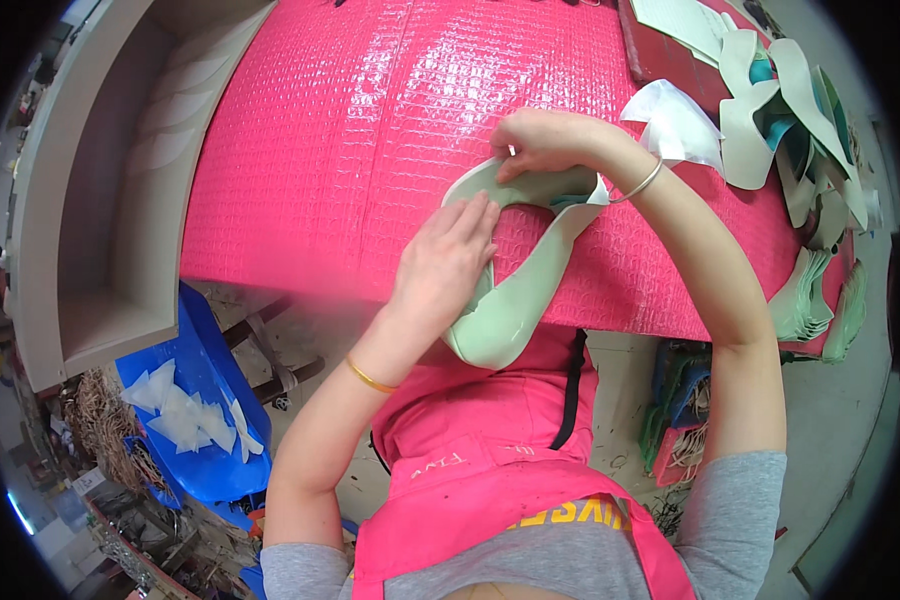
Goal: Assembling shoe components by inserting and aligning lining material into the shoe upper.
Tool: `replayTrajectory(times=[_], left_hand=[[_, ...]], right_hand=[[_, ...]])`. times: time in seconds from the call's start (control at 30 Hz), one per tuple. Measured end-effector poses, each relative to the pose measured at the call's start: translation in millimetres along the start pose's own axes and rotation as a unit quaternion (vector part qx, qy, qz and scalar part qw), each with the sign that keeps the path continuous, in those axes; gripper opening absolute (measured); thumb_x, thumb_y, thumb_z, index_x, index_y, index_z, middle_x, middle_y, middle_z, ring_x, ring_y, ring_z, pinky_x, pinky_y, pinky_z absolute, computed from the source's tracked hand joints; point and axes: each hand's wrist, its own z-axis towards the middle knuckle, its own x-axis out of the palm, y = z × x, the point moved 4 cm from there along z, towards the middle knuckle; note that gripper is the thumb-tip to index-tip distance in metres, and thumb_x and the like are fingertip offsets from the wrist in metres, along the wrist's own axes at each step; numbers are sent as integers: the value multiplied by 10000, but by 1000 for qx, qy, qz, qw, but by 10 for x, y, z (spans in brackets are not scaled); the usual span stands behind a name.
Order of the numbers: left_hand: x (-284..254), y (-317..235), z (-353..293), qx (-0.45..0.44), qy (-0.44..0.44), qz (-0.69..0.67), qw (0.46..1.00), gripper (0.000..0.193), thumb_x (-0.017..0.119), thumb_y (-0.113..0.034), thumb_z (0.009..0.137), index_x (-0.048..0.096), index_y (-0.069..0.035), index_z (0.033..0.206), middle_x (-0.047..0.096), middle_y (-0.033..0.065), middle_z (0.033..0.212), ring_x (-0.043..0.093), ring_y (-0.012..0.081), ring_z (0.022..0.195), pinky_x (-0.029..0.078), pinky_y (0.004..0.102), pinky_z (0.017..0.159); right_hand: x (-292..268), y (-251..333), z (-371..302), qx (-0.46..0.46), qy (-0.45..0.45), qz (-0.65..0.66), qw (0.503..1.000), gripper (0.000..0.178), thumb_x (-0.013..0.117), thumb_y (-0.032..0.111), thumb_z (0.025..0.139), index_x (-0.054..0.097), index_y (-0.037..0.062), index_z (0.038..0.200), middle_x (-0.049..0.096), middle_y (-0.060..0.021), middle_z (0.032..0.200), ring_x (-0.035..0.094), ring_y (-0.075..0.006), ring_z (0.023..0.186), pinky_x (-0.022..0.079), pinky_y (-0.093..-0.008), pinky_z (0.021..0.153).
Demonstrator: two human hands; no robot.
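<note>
A pale green shoe upper (525, 300) lies at the table's near edge, its toe end hanging toward me and a darker teal lining showing inside. My left hand (448, 250) rests over its left side, fingers together and pressed on the material; the thumb is hidden. At the far end, my right hand (538, 140) reaches round with bent fingers and pinches the upper's back edge. Part of the right fingertips is out of sight.
A pink, glossy cover (300, 150) lies on the table. More green uppers (800, 130) and a white piece (675, 120) are at the right. At left stand a grey open box (100, 340) and a blue bin (210, 350) with white pieces.
</note>
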Motion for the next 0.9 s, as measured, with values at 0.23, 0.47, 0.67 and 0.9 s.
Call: replayTrajectory(times=[0.23, 0.47, 0.67, 0.9], left_hand=[[-5, -78, 76, 22, 3, 52, 998, 371, 562, -153, 768, 519, 2, 1101, 520, 122, 1111, 499, 234, 971, 422, 316, 852], [38, 75, 16, 25, -52, -64, 996, 362, 556, -157, 780, 523, -9, 1109, 521, 125, 1123, 501, 245, 1000, 428, 319, 854], [25, 51, 88, -5, 2, -54, 999, 366, 571, -181, 769, 530, -31, 1101, 524, 108, 1118, 500, 239, 1002, 436, 321, 842], [67, 101, 96, 41, -70, -88, 993, 368, 575, -170, 755, 528, -12, 1084, 524, 102, 1098, 497, 227, 975, 441, 316, 825]], right_hand=[[-87, -25, -96, 60, 25, 4, 998, 327, 671, 267, 681, 600, -20, 823, 592, -177, 696, 578, -277, 640, 446, -362, 588], [-31, -87, -124, 99, 51, 74, 991, 324, 674, 256, 687, 576, -21, 825, 582, -142, 681, 559, -217, 629, 429, -347, 581], [-38, -44, -112, 161, 46, 15, 986, 335, 640, 262, 717, 571, -34, 858, 584, -178, 723, 570, -259, 668, 430, -356, 604], [13, -66, -84, 159, 8, -47, 986, 331, 628, 248, 706, 582, -42, 858, 582, -219, 760, 575, -337, 706, 436, -392, 633]])
